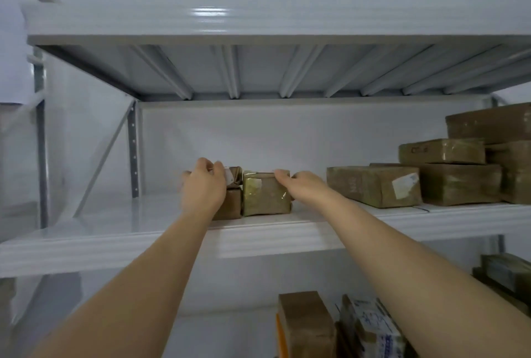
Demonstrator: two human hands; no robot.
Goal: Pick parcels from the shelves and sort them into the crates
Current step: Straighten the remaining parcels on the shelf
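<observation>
Two small brown parcels stand side by side on the white metal shelf [115, 231] at chest height. My left hand [204, 185] curls over the top of the left parcel [231, 205], a taped brown box that it mostly hides. My right hand [304, 186] grips the top right edge of the yellowish tape-wrapped parcel [264, 196], fingers hooked over its top. Both arms reach up from the bottom of the view.
A long brown box with a white label [373, 185] lies right of my right hand, and several stacked boxes [465, 176] fill the shelf's right end. More parcels [307, 326] stand on the shelf below. A ribbed shelf [258, 70] hangs overhead.
</observation>
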